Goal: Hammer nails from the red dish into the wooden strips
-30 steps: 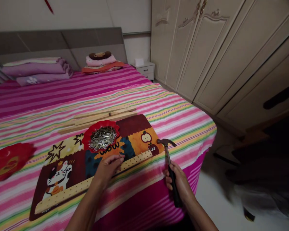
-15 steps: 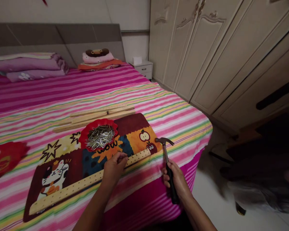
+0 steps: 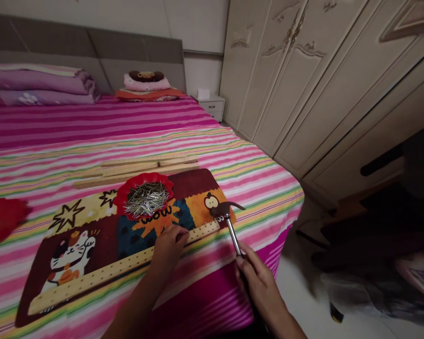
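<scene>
A claw hammer (image 3: 233,234) with a dark head and a shiny shaft is gripped in my right hand (image 3: 259,278). Its head is raised near the right end of a long wooden strip (image 3: 99,278), which is dotted with rows of holes or nail heads. Several small nails stand up from the strip's right part. My left hand (image 3: 171,245) rests over the strip, thumb and forefinger pinched together; what lies between them is too small to make out. Behind it, a red scalloped dish (image 3: 119,202) holds a heap of loose nails (image 3: 146,198).
Under the strip and dish lies a patterned mat (image 3: 106,240) on a bed with a striped sheet (image 3: 226,165). More wooden strips (image 3: 137,169) lie beyond the dish. A red object (image 3: 3,219) is at the left. Wardrobes (image 3: 286,70) stand right of the bed.
The hammer head has moved left, toward the right end of the strip, as my right hand turned. My left hand keeps its pinch at the strip. The view has shifted slightly.
</scene>
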The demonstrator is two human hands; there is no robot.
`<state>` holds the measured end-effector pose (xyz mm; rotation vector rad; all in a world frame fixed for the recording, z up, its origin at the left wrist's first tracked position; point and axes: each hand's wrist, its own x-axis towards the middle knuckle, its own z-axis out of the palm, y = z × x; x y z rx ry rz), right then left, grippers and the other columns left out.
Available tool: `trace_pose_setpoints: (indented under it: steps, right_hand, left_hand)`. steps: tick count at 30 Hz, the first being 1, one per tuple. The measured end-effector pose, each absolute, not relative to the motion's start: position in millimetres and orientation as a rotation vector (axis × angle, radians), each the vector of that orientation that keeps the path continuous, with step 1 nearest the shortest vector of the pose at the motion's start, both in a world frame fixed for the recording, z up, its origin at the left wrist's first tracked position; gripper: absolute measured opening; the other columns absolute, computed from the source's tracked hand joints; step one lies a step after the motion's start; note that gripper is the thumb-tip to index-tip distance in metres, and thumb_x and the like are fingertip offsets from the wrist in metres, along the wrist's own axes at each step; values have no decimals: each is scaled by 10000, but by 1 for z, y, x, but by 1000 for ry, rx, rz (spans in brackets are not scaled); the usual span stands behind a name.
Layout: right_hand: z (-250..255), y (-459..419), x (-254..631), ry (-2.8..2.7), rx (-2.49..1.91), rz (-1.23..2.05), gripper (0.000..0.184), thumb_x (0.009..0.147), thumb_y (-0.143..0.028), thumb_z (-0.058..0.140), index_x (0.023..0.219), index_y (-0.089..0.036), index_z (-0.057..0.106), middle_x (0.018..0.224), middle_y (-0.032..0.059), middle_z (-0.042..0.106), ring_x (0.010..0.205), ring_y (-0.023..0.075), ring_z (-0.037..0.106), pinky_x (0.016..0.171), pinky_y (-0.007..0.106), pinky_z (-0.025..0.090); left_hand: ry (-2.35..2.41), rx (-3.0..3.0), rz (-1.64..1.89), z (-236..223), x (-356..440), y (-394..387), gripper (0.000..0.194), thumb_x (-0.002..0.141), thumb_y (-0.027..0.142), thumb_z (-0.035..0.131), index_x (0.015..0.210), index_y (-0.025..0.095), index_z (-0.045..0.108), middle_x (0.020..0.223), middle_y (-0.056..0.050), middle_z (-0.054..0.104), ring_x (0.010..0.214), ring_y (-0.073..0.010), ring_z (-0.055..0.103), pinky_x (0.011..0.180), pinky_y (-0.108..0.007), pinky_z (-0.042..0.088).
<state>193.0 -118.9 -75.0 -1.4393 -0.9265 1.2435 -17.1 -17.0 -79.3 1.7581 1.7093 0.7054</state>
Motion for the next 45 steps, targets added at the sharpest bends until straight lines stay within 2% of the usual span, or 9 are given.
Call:
trace_pose_setpoints:
  steps: [3,7,14,25,28,30,34,40,45]
  right_hand:
    - [-58,-125,190,-1379,-1432,1106,396,884,-372,481,1255,-247,538,699,-6,616,679,167,604,650,261,491]
    - [-45,-124,181,-1644,-1415,1046,423,912,-328,424,1321,-232,473,825,33,677,808,197,644,761,288,499]
    - [-37,-122,172,-1855,-1451,1024,436,926,-298,388,1345,-187,435,951,92,672,818,198,649,754,293,503]
    - [-34,-123,175,-1786,-1479,1062,435,912,-325,412,1333,-226,461,978,82,671,883,213,640,821,319,487]
    - [-46,-116,178,-1468,-1504,1077,416,861,-401,500,1244,-248,554,924,50,683,890,224,634,777,309,499]
    - [-60,-107,179,-1131,-1540,1103,439,791,-468,575,1168,-243,598,817,27,673,725,201,636,631,287,519]
    - [-88,-88,180,-510,-1470,1269,565,658,-515,674,1134,-240,546,557,-54,556,375,110,449,299,192,320]
    - [-118,-85,185,-280,-1198,1439,431,628,-427,723,953,-224,525,535,-72,510,361,74,403,289,154,289]
    - [-128,-85,185,-262,-1165,1451,402,636,-429,720,904,-224,501,542,-74,502,356,60,386,285,140,280]
  left_hand:
    - [1698,1765,722,-82,-17,-18,149,706,292,526,688,218,654,756,-2,640,706,-144,581,687,-267,436]
    - [1683,1773,755,-88,-14,-20,142,730,255,510,677,212,635,764,-1,629,723,-137,573,699,-258,421]
    - [1735,1841,750,-91,-12,-20,183,740,219,527,559,190,518,660,13,527,644,-121,521,622,-241,370]
    - [1695,1833,788,-96,-14,-20,155,758,226,510,626,197,586,712,4,573,686,-128,549,668,-251,398]
    - [1683,1821,784,-94,-12,-22,150,761,214,497,675,196,618,749,-13,595,717,-137,564,701,-265,416]
    - [1672,1808,789,-92,-11,-23,135,751,202,501,724,192,634,781,-22,607,713,-137,569,703,-269,431]
    - [1655,1772,813,-84,-25,-21,174,746,219,506,847,201,647,810,-23,625,676,-135,576,659,-268,458]
    - [1960,1907,925,-65,-81,9,216,814,245,434,887,199,632,926,-59,637,887,-189,582,807,-314,450]
    - [2053,2160,520,-51,-94,41,235,789,160,451,903,181,655,956,-89,631,960,-220,559,868,-321,421]
